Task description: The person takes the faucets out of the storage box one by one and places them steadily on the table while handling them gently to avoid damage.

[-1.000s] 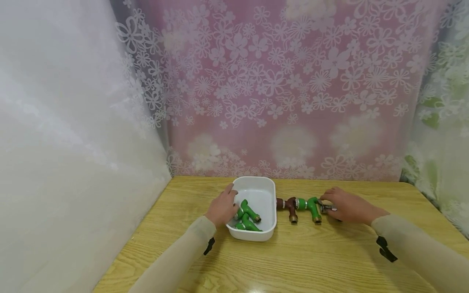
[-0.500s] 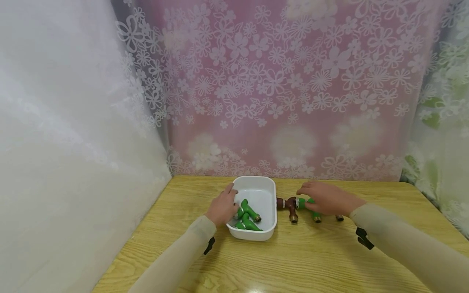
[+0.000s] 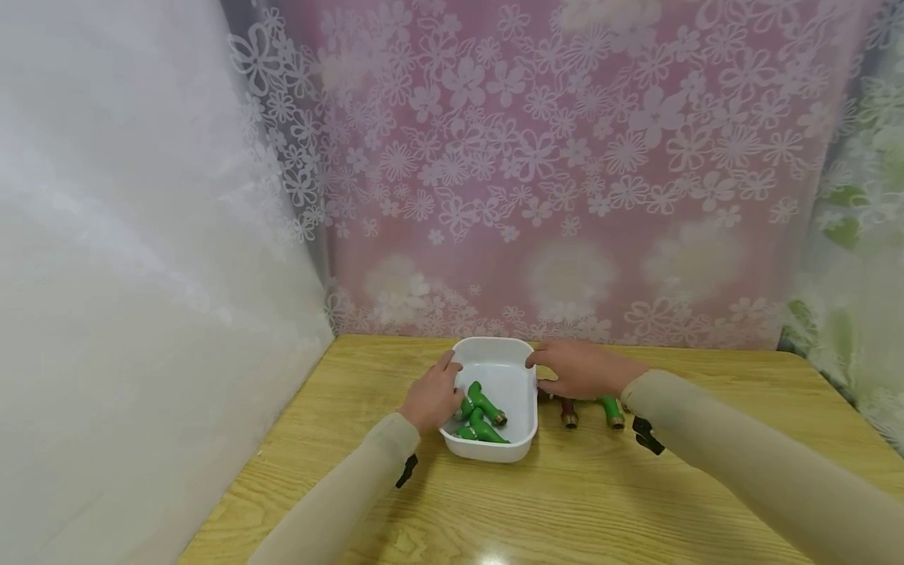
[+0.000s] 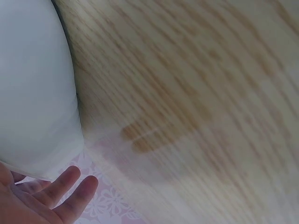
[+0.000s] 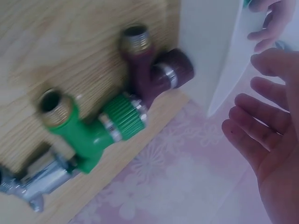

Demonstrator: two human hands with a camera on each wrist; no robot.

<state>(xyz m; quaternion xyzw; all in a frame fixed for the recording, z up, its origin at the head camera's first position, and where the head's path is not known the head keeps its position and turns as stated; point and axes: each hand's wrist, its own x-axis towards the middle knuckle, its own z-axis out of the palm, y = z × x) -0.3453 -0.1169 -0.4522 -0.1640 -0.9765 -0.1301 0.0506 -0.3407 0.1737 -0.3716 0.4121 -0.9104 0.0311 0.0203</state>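
A white plastic basin (image 3: pixel 524 449) stands on the table with two green tap-like pipe fittings (image 3: pixel 487 404) lying in it. My left hand (image 3: pixel 431 398) rests on its left rim, fingers loosely extended; in the left wrist view two fingertips (image 4: pixel 86 186) reach past the wall. Beside the right rim is my right hand (image 3: pixel 582 369), fingers relaxed and spread, holding nothing. Under and behind it, a row of fittings runs from the basin's right wall: a dark brown one (image 5: pixel 145 70), a green one (image 5: pixel 84 137) with a ribbed collar, and a silver one (image 5: pixel 49 177).
The wood-grain table (image 3: pixel 452 510) extends toward me and to both sides. A pink flowered curtain (image 3: pixel 508 196) hangs behind its far edge, with a whitish sheet (image 3: pixel 141 235) on the left and a green-patterned one (image 3: pixel 858 235) on the right.
My right hand has moved left from the silver fitting, over the green one, to the basin's right rim. My left hand and the basin have stayed in place.
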